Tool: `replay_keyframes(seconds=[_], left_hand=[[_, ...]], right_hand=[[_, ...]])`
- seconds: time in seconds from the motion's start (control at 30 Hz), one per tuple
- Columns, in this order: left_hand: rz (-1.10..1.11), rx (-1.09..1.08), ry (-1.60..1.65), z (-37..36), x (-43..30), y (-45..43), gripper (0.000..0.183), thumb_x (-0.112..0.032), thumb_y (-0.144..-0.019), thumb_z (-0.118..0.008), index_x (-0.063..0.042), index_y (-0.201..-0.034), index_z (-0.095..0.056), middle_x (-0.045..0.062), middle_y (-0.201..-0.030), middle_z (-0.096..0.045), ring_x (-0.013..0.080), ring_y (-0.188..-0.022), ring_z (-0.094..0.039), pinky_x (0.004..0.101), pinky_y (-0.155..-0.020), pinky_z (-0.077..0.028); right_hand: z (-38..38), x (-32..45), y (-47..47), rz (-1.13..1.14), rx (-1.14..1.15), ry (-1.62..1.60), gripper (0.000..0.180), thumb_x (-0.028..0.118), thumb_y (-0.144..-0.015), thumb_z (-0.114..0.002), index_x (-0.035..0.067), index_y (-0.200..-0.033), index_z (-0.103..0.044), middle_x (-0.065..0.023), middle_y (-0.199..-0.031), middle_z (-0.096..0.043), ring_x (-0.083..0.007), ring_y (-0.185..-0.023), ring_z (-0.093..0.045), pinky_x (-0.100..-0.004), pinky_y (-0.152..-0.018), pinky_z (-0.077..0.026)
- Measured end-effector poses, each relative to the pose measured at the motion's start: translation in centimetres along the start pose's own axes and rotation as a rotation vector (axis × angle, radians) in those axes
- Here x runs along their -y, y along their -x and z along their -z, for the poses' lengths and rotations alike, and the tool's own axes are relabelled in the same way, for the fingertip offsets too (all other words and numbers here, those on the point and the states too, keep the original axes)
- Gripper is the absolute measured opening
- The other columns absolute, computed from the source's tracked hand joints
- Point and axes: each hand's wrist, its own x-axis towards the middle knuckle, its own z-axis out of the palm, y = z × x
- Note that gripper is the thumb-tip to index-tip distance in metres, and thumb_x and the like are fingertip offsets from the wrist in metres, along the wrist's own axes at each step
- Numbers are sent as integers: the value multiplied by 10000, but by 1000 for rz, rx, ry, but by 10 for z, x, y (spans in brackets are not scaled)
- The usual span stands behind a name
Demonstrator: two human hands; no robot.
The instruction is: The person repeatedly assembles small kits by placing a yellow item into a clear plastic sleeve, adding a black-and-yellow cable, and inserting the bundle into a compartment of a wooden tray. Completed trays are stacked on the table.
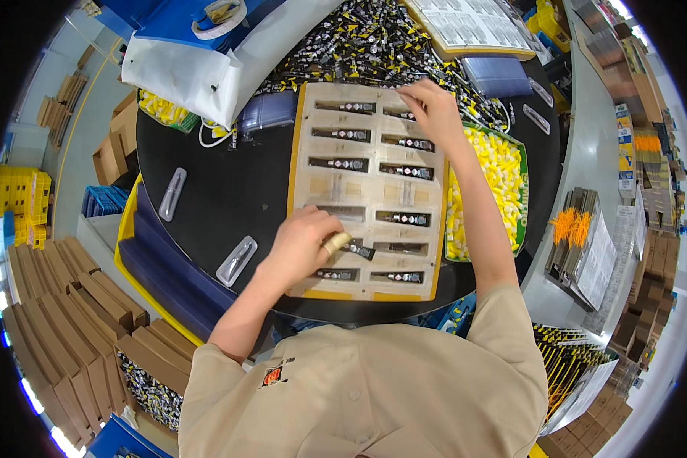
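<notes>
A wooden tray with rows of recessed slots (373,240) lies before me on a round black table. Small black tubes, one of them a black tube (406,218), lie in many of its slots. My left hand (303,243), with a beige wrap on its thumb, grips a tilted black tube (359,249) at the left column. The hand hides the tube's other end. My right hand (435,111) is over the tray's top right corner, fingertips pinched together near the rim. Whether anything is between those fingertips is hidden. It partly covers the tube in the top right slot.
A large heap of black tubes (355,48) lies beyond the tray. A green-edged box of yellow-and-white caps (486,194) stands at the right. Clear plastic blisters (237,260) lie on the left of the black table (223,183). A white sheet (177,74) hangs at the back left.
</notes>
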Motion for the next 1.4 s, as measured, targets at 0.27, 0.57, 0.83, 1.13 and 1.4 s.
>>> replay_keyframes(seconds=[0.27, 0.57, 0.83, 1.13, 1.4], left_hand=[[-144, -295, -299, 51, 93, -199, 387, 26, -843, -590, -123, -1193, -658, 129, -1220, -555, 324, -1173, -509, 412, -1030, -419], [-141, -336, -217, 52, 119, -218, 185, -134, -868, -665, -104, -1050, -653, 85, -1074, -640, 311, -1015, -600, 412, -866, -491], [-267, -71, 197, 0, 29, -42, 242, -25, -807, -736, -77, -1043, -730, 70, -906, -630, 237, -826, -642, 312, -736, -508], [-250, -211, -44, -17, 11, -18, 186, -31, -775, -728, -57, -958, -712, 85, -953, -615, 293, -949, -574, 370, -823, -481], [-163, -27, -105, -22, -12, 53, 163, -153, -728, -779, -128, -834, -658, 20, -875, -595, 249, -946, -557, 397, -827, -426]], right_hand=[[-29, -40, -96, -218, 775, 100, 352, 395, -786, -763, 78, -932, -723, -137, -845, -705, -291, -810, -668, -372, -730, -516], [51, 34, 60, -423, 164, -628, 182, 126, -872, -716, 1, -1003, -691, -60, -910, -701, -89, -806, -658, -239, -705, -524], [41, 116, 203, -375, 135, -80, 97, 115, -710, -810, 125, -789, -755, -29, -793, -603, -251, -866, -507, -352, -779, -438], [78, -19, 207, -720, -257, 656, 466, 410, -903, -636, 173, -1303, -596, -234, -1315, -528, -419, -1115, -540, -507, -986, -396], [63, -49, 201, -611, -288, 684, 278, 344, -983, -530, 136, -1157, -588, -202, -1027, -613, -401, -878, -638, -486, -718, -518]])
